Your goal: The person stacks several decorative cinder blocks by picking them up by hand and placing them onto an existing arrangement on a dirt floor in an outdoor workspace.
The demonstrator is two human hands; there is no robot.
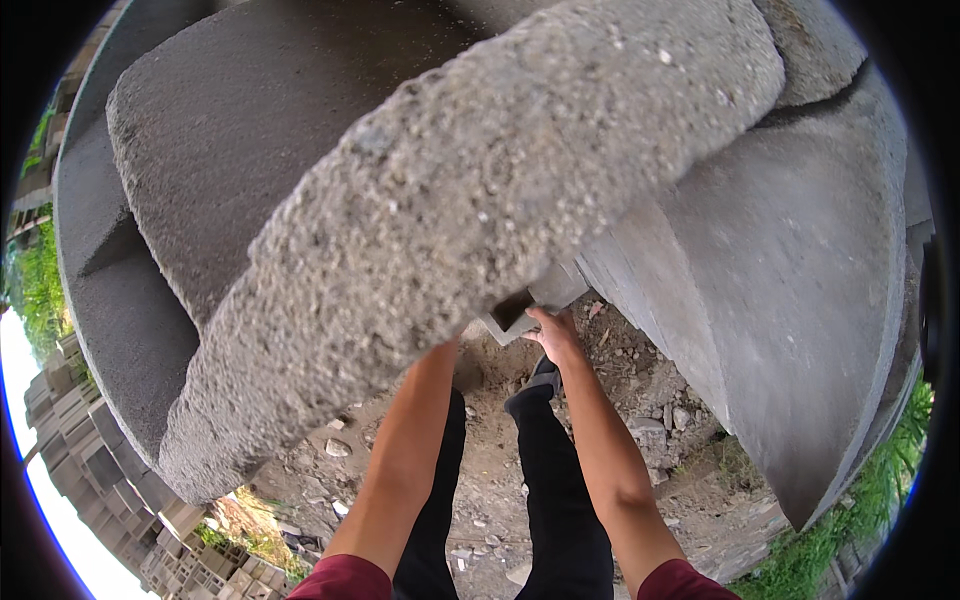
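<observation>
Down between the large concrete pieces, my right hand (555, 333) grips the near right edge of a small grey concrete block (516, 328), with the thumb on top. A dark hollow shows in the block. My left hand (472, 331) reaches to the other side of it, but a rough concrete slab (480, 170) across the upper view hides nearly all of that hand and its fingers. Whether the left hand touches the block cannot be told. Next to the block, just beyond my right hand, is another pale grey concrete piece (560, 286).
A smooth, curved concrete piece (790, 270) stands on the right, and a dark flat slab (250, 130) on the upper left. Stony dirt ground (480, 480) lies around my feet. Stacked blocks (90, 470) stand at the far left, with green plants (800, 545) at the lower right.
</observation>
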